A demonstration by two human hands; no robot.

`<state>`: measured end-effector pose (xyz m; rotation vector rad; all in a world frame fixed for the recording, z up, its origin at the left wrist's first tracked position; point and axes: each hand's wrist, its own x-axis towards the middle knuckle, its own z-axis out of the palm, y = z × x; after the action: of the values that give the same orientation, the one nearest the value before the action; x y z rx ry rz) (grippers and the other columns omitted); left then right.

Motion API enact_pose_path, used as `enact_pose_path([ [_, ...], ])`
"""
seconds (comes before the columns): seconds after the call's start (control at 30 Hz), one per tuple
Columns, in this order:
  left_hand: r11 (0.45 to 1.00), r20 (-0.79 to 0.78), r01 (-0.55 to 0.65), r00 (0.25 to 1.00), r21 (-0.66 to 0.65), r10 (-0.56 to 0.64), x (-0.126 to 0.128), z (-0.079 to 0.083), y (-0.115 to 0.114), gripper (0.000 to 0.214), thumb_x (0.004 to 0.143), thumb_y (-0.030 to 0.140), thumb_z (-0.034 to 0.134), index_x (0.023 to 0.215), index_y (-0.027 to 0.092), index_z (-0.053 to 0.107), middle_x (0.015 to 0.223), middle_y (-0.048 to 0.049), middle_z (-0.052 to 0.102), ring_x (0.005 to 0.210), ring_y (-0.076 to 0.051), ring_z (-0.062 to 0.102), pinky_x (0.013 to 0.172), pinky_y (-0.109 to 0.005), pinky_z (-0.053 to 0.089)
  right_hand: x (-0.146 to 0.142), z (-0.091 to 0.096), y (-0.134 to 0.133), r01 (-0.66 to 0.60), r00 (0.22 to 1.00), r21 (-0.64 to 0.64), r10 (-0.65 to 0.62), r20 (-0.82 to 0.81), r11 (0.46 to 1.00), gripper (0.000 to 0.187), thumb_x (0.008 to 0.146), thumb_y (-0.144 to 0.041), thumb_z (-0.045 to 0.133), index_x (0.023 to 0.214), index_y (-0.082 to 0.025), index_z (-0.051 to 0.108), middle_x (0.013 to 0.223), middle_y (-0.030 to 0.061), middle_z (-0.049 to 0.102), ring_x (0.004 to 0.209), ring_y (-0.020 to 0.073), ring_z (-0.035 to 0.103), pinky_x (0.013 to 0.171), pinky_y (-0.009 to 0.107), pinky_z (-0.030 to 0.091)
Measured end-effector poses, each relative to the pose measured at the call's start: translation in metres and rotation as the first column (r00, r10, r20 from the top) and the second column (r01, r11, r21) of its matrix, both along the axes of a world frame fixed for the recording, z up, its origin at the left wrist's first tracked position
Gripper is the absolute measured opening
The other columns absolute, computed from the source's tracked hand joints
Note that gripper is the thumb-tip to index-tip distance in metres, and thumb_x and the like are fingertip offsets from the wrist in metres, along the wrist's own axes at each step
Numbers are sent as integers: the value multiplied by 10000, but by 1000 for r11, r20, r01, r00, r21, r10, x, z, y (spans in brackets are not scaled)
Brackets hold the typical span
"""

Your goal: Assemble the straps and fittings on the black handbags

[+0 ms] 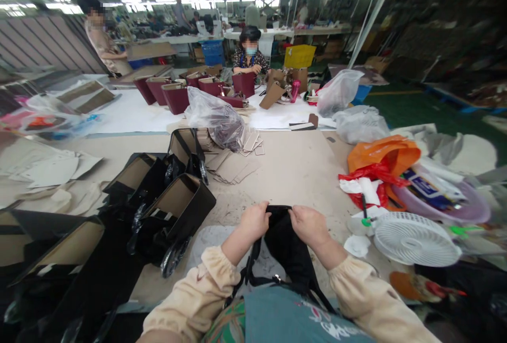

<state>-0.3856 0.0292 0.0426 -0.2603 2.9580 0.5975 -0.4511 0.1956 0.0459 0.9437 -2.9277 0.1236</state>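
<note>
A black bag piece [285,250] with straps lies between my arms at the near edge of the worktable [293,168]. My left hand [254,221] is closed on its upper left edge. My right hand [309,225] is closed on its upper right edge. The two hands sit close together, thumbs toward each other. The bag's lower part hangs down to my lap, where thin black straps [253,278] trail.
Several black open-topped bags [174,211] stand at my left. Cardboard inserts [232,166] lie mid-table beside a plastic-wrapped bundle [217,117]. A white fan [415,237], orange bag [382,153] and purple basin [455,200] crowd the right. Two people work beyond, among maroon bags [176,97].
</note>
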Motion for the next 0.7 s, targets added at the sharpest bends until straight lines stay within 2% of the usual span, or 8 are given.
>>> enact_pose_path([
  [0.2, 998, 46, 23, 999, -62, -20, -6, 4, 0, 266, 896, 234, 362, 1003, 177, 599, 888, -101, 685, 850, -198, 647, 770, -293, 475, 1, 0, 2, -2, 1000, -11, 2, -1, 1000, 273, 880, -285, 395, 727, -189, 600, 716, 39, 658, 669, 144, 588, 575, 263, 302],
  [0.47, 983, 93, 5, 996, -185, 12, -11, 10, 7, 254, 887, 223, 360, 939, 153, 599, 835, -111, 683, 812, -203, 653, 716, -283, 480, -2, 1, -1, 29, 999, -23, -28, 30, 999, 255, 872, -256, 405, 743, -187, 615, 740, 50, 668, 686, 152, 603, 581, 261, 327],
  [0.6, 967, 117, 34, 993, -254, -5, -9, 15, 7, 270, 881, 277, 367, 919, 148, 601, 822, -123, 680, 785, -224, 656, 680, -302, 488, -4, -2, 0, 38, 999, -49, -36, 25, 998, 251, 874, -262, 409, 735, -194, 607, 728, 38, 667, 679, 150, 605, 582, 260, 332],
  [0.7, 954, 92, 58, 995, -294, -32, -3, 9, 5, 285, 870, 321, 372, 887, 156, 604, 786, -119, 679, 749, -252, 657, 647, -332, 494, -5, -10, 6, 17, 1000, -60, -17, 4, 998, 249, 873, -272, 412, 715, -207, 593, 701, 22, 658, 659, 155, 604, 574, 266, 327],
])
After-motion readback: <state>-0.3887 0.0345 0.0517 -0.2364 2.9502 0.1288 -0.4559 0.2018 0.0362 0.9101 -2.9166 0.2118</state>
